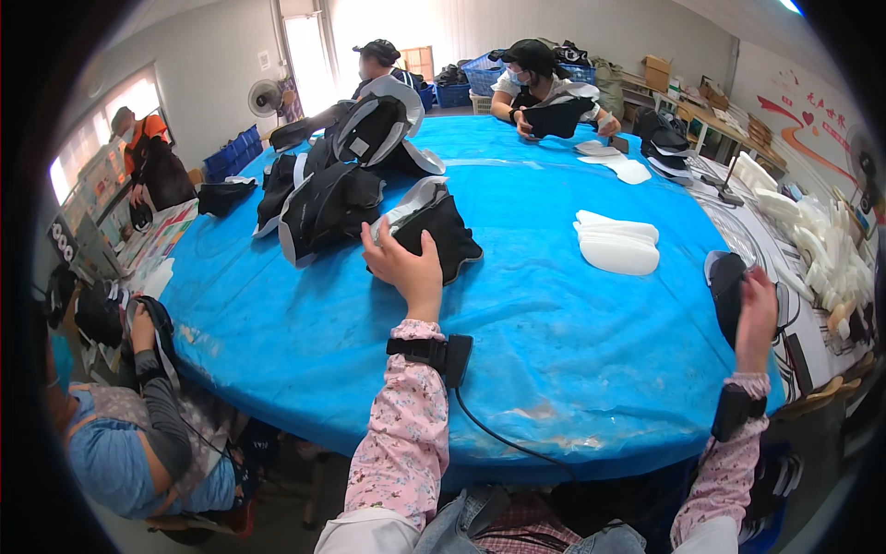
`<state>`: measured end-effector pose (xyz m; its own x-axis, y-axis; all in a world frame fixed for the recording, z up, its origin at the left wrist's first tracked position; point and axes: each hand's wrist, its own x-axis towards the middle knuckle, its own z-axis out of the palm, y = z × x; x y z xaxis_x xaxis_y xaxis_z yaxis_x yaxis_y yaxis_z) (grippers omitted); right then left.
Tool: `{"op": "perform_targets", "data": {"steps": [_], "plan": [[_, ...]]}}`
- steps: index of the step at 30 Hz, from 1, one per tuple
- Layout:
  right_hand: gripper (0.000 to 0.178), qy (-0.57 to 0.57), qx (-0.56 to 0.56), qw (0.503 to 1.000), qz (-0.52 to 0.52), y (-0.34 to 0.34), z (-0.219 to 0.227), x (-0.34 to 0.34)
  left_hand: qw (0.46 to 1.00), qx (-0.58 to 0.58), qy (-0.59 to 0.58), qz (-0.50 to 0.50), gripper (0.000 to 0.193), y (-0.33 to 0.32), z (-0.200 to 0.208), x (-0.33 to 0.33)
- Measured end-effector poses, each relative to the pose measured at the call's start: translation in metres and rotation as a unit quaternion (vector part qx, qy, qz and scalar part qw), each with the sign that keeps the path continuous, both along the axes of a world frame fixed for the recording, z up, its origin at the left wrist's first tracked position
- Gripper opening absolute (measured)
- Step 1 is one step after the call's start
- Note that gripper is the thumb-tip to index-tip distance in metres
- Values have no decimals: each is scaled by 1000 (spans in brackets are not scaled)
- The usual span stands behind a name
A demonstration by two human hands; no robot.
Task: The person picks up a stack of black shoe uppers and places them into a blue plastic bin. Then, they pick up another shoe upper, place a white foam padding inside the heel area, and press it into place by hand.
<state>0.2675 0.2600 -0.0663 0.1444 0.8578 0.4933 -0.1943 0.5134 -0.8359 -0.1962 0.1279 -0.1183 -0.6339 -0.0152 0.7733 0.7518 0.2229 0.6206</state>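
My left hand [407,272] is at a black fabric piece with a pale grey-white edge [445,231], which rests on the blue-covered table. Its thumb and fingers are spread apart over the near left side of the piece. At the table's right edge, my right hand [757,319], slightly blurred, grips a similar black piece with a white rim [727,288] by its right side; the fingertips are partly hidden. Left of my left hand lies a heap of such black pieces [332,208], overlapping and tilted. Several flat white pads [618,243] lie stacked between my hands, farther back.
The blue sheet [554,351] covers the round table. Across it a person [544,88] handles a black piece beside more white pads [618,166]. Another person [138,443] works at the near left. White foot-shaped forms [812,226] crowd a side table right. A cable hangs from my left wrist.
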Motion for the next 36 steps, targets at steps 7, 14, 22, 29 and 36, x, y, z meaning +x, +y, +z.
{"op": "perform_targets", "data": {"steps": [7, 14, 22, 29, 36], "plan": [[31, -387, 28, 909, 150, 20, -22, -132, 998, -26, 46, -31, 46, 3, 5, 10], [53, -581, 178, 786, -115, 43, -110, -168, 995, -53, 79, -20, 29, 5, 9, 10], [56, -597, 187, 762, -166, 43, -104, -165, 965, -21, 176, -195, 21, -4, 36, 54], [59, -619, 151, 751, -172, 48, -108, -159, 931, -25, 216, -295, 18, 1, 37, 79], [57, -605, 148, 761, -182, 52, -111, -159, 950, -38, -1, -309, 87, 12, 1, 59]]}}
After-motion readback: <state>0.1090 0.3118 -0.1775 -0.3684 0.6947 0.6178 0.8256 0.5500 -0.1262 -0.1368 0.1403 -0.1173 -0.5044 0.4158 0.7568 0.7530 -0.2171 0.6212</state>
